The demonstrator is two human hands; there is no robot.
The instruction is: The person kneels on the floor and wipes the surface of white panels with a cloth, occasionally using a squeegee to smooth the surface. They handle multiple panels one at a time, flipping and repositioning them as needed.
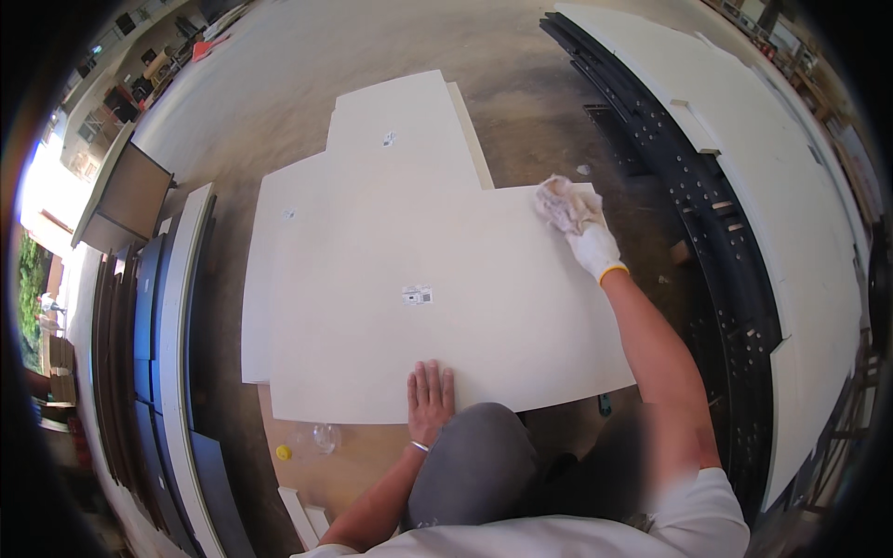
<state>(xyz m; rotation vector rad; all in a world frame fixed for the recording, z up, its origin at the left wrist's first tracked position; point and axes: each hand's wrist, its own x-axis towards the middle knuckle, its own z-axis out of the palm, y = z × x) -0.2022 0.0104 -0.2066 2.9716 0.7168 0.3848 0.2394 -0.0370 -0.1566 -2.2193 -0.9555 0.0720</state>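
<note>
Before me lies a large white panel point(502, 316) with a small printed label point(418, 295) near its middle. My bare left hand point(431, 395) rests flat on the panel's near edge, fingers stretched out. On my right hand point(593, 249) is a white glove with a yellow cuff; it grips a crumpled, stained cloth point(566, 205) against the panel's far right corner. More white panels lie underneath, one reaching out to the far side point(400, 112) and another to the left point(279, 214), each with a small label.
Long white boards on dark perforated metal pieces point(688, 177) run along the right. Blue and white boards point(174, 307) stand stacked at the left. A clear plastic bottle point(326, 438) and a yellow cap point(284, 453) lie by the panel's near left edge, on a brown board point(363, 474).
</note>
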